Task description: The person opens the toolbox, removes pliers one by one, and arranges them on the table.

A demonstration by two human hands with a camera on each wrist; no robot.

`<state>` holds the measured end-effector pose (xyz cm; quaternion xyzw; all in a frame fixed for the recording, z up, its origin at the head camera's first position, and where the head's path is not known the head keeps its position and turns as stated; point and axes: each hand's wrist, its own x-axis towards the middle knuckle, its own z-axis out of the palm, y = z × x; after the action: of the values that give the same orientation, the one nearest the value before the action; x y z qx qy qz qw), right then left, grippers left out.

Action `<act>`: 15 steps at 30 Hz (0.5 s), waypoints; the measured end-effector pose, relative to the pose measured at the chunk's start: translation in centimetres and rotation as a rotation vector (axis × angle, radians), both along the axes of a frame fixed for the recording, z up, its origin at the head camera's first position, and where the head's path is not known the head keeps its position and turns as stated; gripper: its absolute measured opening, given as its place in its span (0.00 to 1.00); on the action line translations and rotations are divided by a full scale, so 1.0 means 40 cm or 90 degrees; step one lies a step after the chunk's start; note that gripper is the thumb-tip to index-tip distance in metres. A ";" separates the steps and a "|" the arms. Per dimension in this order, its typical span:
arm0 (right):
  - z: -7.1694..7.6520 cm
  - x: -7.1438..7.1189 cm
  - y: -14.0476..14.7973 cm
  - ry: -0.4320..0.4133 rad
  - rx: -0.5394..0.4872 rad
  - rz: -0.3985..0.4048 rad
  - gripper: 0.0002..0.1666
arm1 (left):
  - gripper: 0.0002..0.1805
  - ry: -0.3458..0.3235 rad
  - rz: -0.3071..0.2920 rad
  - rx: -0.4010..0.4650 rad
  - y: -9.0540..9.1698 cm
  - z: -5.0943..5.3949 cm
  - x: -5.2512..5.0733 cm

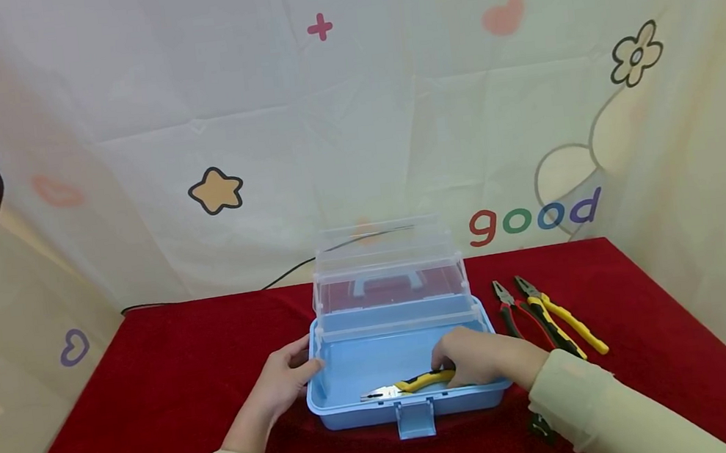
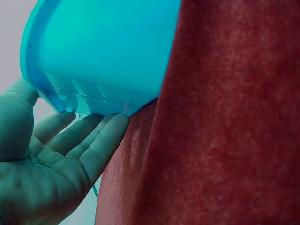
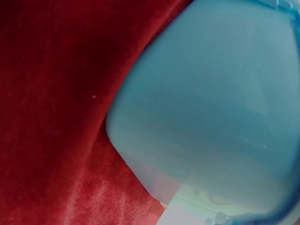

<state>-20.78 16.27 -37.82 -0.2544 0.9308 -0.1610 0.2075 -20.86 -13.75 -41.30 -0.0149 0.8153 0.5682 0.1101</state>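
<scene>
A light blue toolbox (image 1: pixel 346 418) with a raised clear lid (image 1: pixel 389 288) stands on the red cloth. My left hand (image 1: pixel 286 379) holds its left end, thumb over the rim and fingers against the outside. In the left wrist view the fingertips (image 2: pixel 123 123) touch the outer wall of the toolbox (image 2: pixel 108 51). Inside the box, near its front wall, my right hand (image 1: pixel 473 357) grips yellow-and-black handled pliers (image 1: pixel 413 384) by the handles. Their metal jaws point left. The right wrist view shows only the outer side of the toolbox (image 3: pixel 201 108); the right hand is hidden there.
Right of the box lie red-and-black handled pliers (image 1: pixel 507 307) and larger yellow-and-black pliers (image 1: pixel 568 319). The box's front latch (image 1: pixel 416 420) hangs down. A patterned curtain (image 1: pixel 242 84) rises behind the red-covered table (image 1: pixel 173 379), and a thin black cable (image 1: pixel 294 269) runs along it.
</scene>
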 end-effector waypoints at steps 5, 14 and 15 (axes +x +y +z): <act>-0.005 -0.008 -0.005 0.027 0.009 0.003 0.15 | 0.32 0.004 0.001 0.008 -0.001 -0.004 0.000; -0.013 -0.014 -0.012 0.032 0.007 -0.006 0.16 | 0.32 0.007 0.004 0.009 -0.001 -0.007 -0.001; -0.014 -0.014 -0.014 0.032 0.010 -0.005 0.16 | 0.32 0.007 0.005 0.008 -0.001 -0.007 -0.001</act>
<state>-21.33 15.72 -38.37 -0.2532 0.9379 -0.1478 0.1853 -20.90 -13.79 -41.57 -0.0141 0.8125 0.5735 0.1035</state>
